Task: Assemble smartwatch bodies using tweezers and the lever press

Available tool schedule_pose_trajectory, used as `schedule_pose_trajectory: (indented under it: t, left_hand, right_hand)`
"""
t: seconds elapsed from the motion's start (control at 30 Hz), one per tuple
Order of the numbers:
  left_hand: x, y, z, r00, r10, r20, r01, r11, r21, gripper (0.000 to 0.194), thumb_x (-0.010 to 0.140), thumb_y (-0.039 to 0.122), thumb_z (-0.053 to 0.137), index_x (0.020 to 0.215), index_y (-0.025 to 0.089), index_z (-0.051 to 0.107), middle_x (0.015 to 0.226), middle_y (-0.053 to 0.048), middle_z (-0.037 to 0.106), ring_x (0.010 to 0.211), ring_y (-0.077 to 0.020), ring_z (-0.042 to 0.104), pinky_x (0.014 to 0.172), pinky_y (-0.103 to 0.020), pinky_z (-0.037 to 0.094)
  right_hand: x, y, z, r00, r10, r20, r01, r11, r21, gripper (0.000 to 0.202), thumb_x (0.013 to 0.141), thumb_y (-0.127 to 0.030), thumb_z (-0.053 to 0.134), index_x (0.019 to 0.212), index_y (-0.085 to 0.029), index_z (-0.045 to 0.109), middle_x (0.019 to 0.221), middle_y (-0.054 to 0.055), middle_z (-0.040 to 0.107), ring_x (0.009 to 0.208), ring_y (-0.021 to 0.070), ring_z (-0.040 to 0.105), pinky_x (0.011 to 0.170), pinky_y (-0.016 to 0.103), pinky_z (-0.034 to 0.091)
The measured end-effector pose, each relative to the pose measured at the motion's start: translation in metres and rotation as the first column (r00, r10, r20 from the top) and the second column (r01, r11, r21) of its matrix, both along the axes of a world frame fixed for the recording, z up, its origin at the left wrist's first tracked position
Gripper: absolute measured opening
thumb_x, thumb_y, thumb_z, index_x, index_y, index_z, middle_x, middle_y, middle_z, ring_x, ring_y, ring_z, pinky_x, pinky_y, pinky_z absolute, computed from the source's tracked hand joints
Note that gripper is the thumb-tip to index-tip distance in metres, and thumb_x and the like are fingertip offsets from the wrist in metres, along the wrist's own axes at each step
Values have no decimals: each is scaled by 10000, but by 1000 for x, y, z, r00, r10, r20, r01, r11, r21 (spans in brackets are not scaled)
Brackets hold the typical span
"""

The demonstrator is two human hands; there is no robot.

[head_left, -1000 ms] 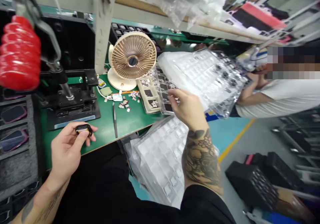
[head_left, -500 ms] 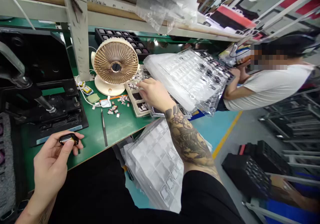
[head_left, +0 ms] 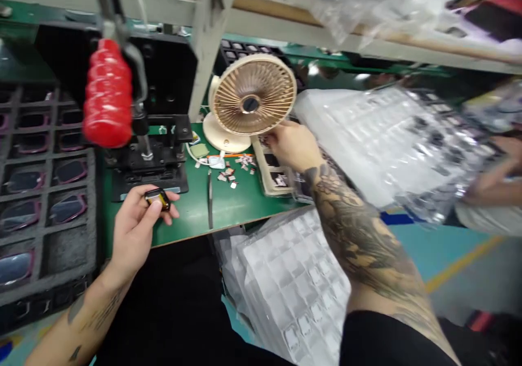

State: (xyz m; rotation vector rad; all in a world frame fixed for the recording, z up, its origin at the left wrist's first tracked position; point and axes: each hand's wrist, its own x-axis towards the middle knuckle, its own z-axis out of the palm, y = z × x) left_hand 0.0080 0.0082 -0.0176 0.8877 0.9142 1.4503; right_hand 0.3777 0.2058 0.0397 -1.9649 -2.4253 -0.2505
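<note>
My left hand [head_left: 134,225] is closed on a small black device housing [head_left: 158,198], with its thumb across the near edge. A shiny, yellowish inside shows in the housing, which is over the front of the green bench. My right hand [head_left: 297,147] reaches over a beige parts tray [head_left: 267,180], fingers bent together at its far compartment. What those fingertips pinch, if anything, is hidden and blurred. Small whitish parts [head_left: 280,180] lie in the tray's near compartment. Loose small parts [head_left: 227,175] are scattered on the bench, with tweezers [head_left: 210,200] lying to their left.
A cream fan [head_left: 253,97] stands behind the parts. At left are a black press [head_left: 163,83] with a red handle [head_left: 108,97] and a grey foam tray [head_left: 67,252] of framed lenses. Clear plastic trays [head_left: 281,268] are by my lap; bagged trays [head_left: 359,143] and a co-worker's arm [head_left: 495,184] are right.
The view has swung left, bringing the red handle and foam tray into sight. My left hand keeps the housing. My right hand's fingers have drawn in, still over the parts tray.
</note>
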Motion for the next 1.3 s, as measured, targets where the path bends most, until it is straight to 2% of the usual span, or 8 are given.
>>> schedule_pose_trajectory:
  t: [0.2,0.27,0.4,0.5,0.63,0.87,1.07,1.3]
  left_hand:
    - [-2,3,3,994,-22,103,22,1000,-3,191,1115,315,758,1235,212,653,1197,-126,858,920,-219,847,719,-292,657]
    - [-1,3,3,994,-26,102,27,1000,-3,184,1117,314,760,1227,213,653,1190,-118,853,919,-217,852,717,-288,663]
    - [1,1,1,998,-21,66,21,1000,6,187,1111,317,774,1233,229,664,1134,-72,836,942,-239,874,716,-296,689]
    - [-1,-4,0,1000,0,-17,0,1000,-9,210,1100,308,797,1262,225,693,1081,-70,853,1008,-264,887,793,-321,717]
    - [-5,-11,-2,992,-33,-124,26,998,-51,251,1053,276,866,1258,207,738,1132,-113,895,1073,-261,886,924,-324,713]
    - [-6,-12,-1,980,-3,-200,-14,996,-86,303,993,295,928,1233,213,761,1146,-90,905,854,-200,849,758,-279,688]
    - [-4,-11,3,977,-6,-212,-9,998,-69,302,1022,304,894,1276,215,756,1151,-95,895,797,-192,819,707,-287,650]
    - [-3,-11,3,981,-14,-191,9,1000,-27,268,1035,278,877,1252,220,730,1189,-103,885,880,-229,871,760,-315,713]
  right_hand:
    - [-3,-46,7,941,110,-319,75,854,515,207,1017,-223,644,1069,-136,824,991,172,788,863,210,666,817,413,483]
    - [-28,-77,8,814,278,-509,125,773,622,150,1012,-260,708,1069,-192,828,963,124,794,815,201,697,791,401,529]
    - [-91,-130,2,482,425,-766,1,874,485,91,1047,-270,771,1121,-261,824,1005,62,820,866,215,790,786,393,637]
    - [-99,-135,-2,603,465,-648,-101,851,516,84,1063,-241,739,1088,-259,817,1003,53,838,912,223,806,864,414,664]
    - [-37,-111,1,844,306,-440,48,775,631,138,1073,-254,699,1112,-236,830,1044,76,851,973,240,807,926,416,647]
    - [59,-83,-4,901,-38,-432,228,889,397,168,1005,-244,665,1019,-214,829,955,69,826,839,228,746,860,394,628]
    - [7,-109,-12,894,150,-422,45,908,417,246,1104,-246,601,1266,-225,785,1269,129,808,1157,279,774,1047,454,631]
    - [-66,-133,-31,886,223,-407,-266,963,-53,378,1104,-303,664,1468,-207,640,1216,147,759,1086,329,710,973,505,601]
